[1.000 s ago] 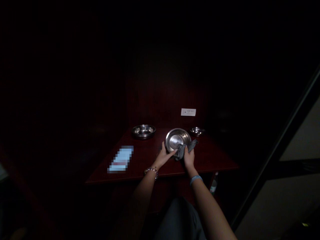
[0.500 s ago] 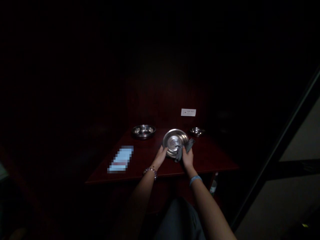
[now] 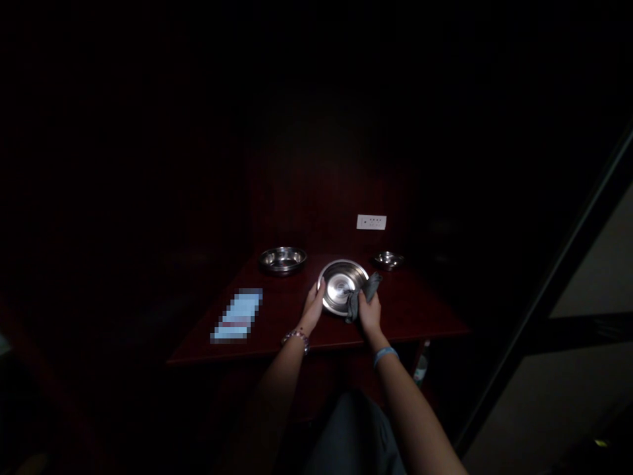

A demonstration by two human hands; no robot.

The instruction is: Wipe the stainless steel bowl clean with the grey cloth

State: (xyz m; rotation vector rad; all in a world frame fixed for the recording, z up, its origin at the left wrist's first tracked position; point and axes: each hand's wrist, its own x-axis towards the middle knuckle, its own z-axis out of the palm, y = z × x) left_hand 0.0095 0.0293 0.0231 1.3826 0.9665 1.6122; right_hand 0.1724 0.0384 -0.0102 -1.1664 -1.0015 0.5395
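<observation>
Tilted up toward me over the dark red table (image 3: 277,323) is a shiny round metal bowl (image 3: 339,285), its inside facing my head. My left hand (image 3: 313,309) grips its left rim, thumb on the inner edge. A grey cloth (image 3: 370,285) is bunched in my right hand (image 3: 370,313), which presses it to the bowl's lower right rim. Part of the cloth lies inside the bowl. The fingers behind the bowl are hidden.
A wide metal bowl (image 3: 283,262) stands at the table's back left, a smaller metal dish (image 3: 388,261) at the back right. A blurred-out bright rectangle (image 3: 237,316) lies at the left. A white socket plate (image 3: 371,222) is on the back wall; a bottle (image 3: 421,369) stands below the right edge.
The held bowl has shifted slightly left and turned, so its rim angle differs. Both hands have moved a little with it, still holding the bowl and the cloth.
</observation>
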